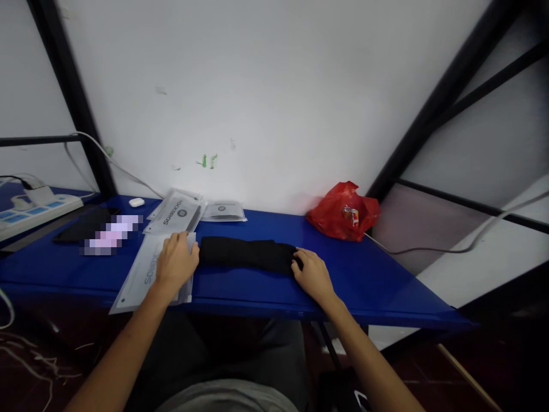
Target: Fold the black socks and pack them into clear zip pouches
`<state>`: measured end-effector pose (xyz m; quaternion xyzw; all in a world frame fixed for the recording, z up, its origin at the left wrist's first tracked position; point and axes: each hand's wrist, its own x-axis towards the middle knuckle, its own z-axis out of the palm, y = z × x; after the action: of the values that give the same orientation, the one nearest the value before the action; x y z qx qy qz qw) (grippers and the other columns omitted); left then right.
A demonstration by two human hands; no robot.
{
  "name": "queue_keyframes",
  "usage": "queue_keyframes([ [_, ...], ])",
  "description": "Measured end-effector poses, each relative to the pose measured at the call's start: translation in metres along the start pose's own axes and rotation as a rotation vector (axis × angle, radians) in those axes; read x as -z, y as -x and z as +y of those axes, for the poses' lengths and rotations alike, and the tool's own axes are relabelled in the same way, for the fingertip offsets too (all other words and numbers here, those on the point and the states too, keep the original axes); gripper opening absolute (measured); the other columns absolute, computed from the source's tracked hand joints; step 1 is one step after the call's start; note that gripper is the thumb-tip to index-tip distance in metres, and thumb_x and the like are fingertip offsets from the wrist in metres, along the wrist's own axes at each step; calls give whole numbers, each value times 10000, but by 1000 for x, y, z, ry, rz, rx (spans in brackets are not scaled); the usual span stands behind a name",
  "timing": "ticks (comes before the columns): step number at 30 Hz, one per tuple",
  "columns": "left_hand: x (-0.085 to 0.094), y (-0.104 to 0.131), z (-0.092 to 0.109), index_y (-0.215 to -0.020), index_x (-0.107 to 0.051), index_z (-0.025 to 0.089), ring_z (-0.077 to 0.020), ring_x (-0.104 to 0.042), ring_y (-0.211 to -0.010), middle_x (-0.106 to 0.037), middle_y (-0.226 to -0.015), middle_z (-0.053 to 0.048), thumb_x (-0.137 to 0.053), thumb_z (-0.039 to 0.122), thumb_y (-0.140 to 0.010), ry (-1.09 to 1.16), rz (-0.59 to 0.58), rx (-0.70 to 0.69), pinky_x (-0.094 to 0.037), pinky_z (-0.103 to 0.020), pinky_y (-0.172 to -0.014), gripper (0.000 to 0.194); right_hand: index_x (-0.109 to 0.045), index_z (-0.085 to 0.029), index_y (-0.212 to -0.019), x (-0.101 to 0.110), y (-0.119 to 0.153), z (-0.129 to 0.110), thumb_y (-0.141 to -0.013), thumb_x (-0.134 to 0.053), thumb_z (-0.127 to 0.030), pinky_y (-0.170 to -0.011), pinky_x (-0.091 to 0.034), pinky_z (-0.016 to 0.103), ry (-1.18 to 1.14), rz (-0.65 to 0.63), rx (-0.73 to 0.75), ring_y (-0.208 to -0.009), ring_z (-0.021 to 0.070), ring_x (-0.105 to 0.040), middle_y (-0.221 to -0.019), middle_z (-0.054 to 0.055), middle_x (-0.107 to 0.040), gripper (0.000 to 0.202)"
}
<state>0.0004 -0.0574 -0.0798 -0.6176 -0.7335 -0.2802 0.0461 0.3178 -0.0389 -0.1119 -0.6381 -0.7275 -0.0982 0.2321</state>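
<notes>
A long strip of folded black cloth (246, 254) lies crosswise on the blue tabletop. My right hand (314, 274) is at its right end, with the black fabric between thumb and fingers. On a frosted zip bag (143, 269) with grey lettering rests my left hand (176, 262), fingers laid forward and thumb apart, close to the cloth's left end. More zip bags (175, 210) of the same kind overlap behind it. A smaller zip bag (223, 210) lies to their right, near the wall.
A red plastic bag (345, 212) stands at the back right, beside a black metal post. Far left are a white power strip (38, 214), a black tablet-like device (83, 224), a blurred-out item (112, 234) and a small white case (136, 202). Cables run along both sides.
</notes>
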Motion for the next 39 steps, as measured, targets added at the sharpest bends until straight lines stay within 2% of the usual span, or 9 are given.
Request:
queue_keyframes([
  [8, 3, -67, -34, -1180, -509, 49, -377, -458, -1167, -515, -1230, -233, -397, 353, -859, -169, -125, 71, -444, -455, -859, 456, -650, -154, -892, -5, 1, 7, -784, -464, -189, -952, -427, 428, -74, 65, 27, -1075, 273, -567, -1116, 141, -648, 218],
  [10, 2, -80, -46, -1161, -525, 46, -386, -466, -1156, -519, -1221, -243, -397, 355, -856, -201, -165, 109, -443, -463, -852, 453, -647, -161, -886, -3, -3, -2, -779, -470, -183, -940, -428, 446, -90, 149, 56, -1072, 277, -563, -1124, 135, -643, 208],
  [13, -1, -88, -60, -1153, -543, 52, -382, -479, -1149, -531, -1210, -244, -402, 381, -852, -237, -208, 143, -443, -460, -855, 468, -648, -154, -903, 1, -19, -38, -797, -481, -178, -934, -429, 421, -161, 243, 166, -1064, 258, -562, -1115, 131, -645, 199],
  [17, -4, -94, -69, -1151, -563, 59, -390, -474, -1159, -531, -1229, -241, -398, 441, -846, -256, -239, 156, -437, -475, -871, 516, -666, -177, -910, -5, -64, -108, -827, -508, -219, -923, -427, 401, -229, 90, 272, -1092, 249, -544, -1157, 101, -630, 183],
  [20, -5, -104, -81, -1090, -610, 65, -397, -503, -1133, -585, -1171, -237, -385, 447, -848, -249, -280, 167, -450, -467, -844, 505, -684, -181, -886, -22, -104, -149, -839, -526, -295, -886, -442, 387, -272, -110, 204, -1046, 252, -567, -1130, 100, -641, 200],
  [23, -5, -115, -97, -1012, -654, 93, -364, -571, -1064, -651, -1072, -210, -410, 421, -840, -206, -342, 174, -471, -410, -801, 443, -694, -173, -804, -42, -136, -174, -837, -533, -349, -829, -457, 349, -365, -304, 55, -967, 247, -610, -981, 111, -693, 241],
  [26, -4, -122, -108, -957, -671, 125, -324, -610, -1012, -681, -1031, -172, -451, 375, -820, -107, -349, 188, -473, -365, -781, 360, -685, -153, -713, -59, -153, -192, -811, -562, -375, -793, -463, 339, -416, -413, -29, -910, 261, -636, -876, 133, -707, 271],
  [32, -1, -119, -107, -786, -646, 165, -246, -651, -834, -709, -846, -84, -510, 326, -763, 86, -307, 204, -461, -296, -707, 212, -657, -167, -656, -86, -164, -210, -739, -628, -304, -714, -481, 302, -514, -471, -172, -823, 235, -658, -824, 104, -707, 163],
  [39, 6, -120, -102, -717, -603, 189, -206, -630, -751, -683, -752, -35, -521, 312, -751, 112, -209, 163, -427, -271, -644, 151, -595, -165, -572, -94, -176, -213, -738, -569, -212, -545, -453, 234, -712, -415, -277, -606, 151, -603, -647, 42, -659, 174],
])
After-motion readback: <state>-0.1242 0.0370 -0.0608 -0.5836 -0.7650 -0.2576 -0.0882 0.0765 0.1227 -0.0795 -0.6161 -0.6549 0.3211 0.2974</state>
